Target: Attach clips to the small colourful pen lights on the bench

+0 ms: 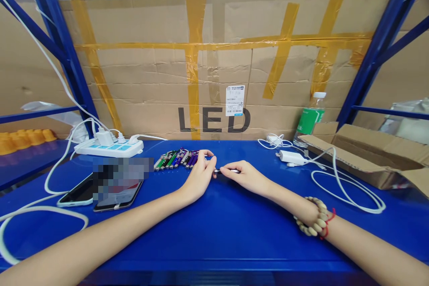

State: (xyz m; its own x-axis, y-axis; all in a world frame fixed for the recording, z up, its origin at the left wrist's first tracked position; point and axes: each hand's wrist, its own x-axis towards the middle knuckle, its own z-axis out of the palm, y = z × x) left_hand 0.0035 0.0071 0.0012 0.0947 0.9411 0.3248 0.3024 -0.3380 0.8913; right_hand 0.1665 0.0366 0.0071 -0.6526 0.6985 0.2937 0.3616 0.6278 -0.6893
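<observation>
Just above the middle of the table, my right hand (246, 176) pinches a slim dark and silver metal tube (217, 171), one end of which sticks out past the fingers. My left hand (200, 175) is curled closed at the tube's other end, its fingertips around that end and partly hidden. Left of it, close by, lies a row of small metal tubes (176, 160) in green, black, blue, purple and silver, with thin cords at their far ends. They look like mini flashlights or pointers. Beads and a red string circle my right wrist.
Two phones (117, 199) lie at left, partly blurred out, before a white power strip (110, 147) with cables. At right are a white charger (291, 157) with a coiled cable, a green-labelled bottle (309, 120) and an open cardboard box (365, 156). A cardboard sheet (150, 85) stands behind.
</observation>
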